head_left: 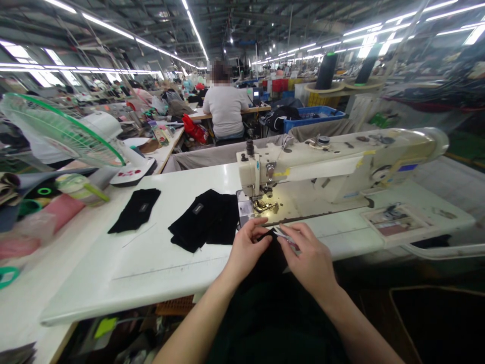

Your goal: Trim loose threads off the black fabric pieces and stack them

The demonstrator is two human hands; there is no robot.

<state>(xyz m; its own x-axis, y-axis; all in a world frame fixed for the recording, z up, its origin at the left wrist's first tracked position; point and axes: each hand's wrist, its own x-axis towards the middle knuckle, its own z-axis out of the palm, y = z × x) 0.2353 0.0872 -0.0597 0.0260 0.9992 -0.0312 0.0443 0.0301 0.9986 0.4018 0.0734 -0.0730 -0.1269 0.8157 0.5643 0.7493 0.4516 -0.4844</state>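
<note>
"Strip lights point(108, 26) run above the pale surface point(151, 263). What lies left of the sewing machine point(322, 162)?"

"Well left of it, a fan point(102, 126). Nearer, a single black piece point(132, 215) with a small label point(143, 207), then an overlapping black pile point(200, 225) just beside the machine's left end, its top piece labelled too."

"So those are done?"

"Labels are on, but whether they are finished or waiting, nothing shows. One more is being worked on, I'd judge unfinished."

"Where?"

"Just in front of the machine's left end: black cloth point(271, 258). The left hand point(246, 247) pinches its upper edge, thumb against fingers. Beside it, the right hand point(308, 258) has its fingertips closed around what looks like a small metal tool point(291, 243); fingers cover much of it, so I can't be sure."

"Any containers?"

"Beyond the machine, a blue crate point(314, 121); hard to say whether the dark bundle point(279, 119) sits inside. At the machine's right front, an inset tray point(403, 238) holds small loose parts point(393, 215)."
</note>
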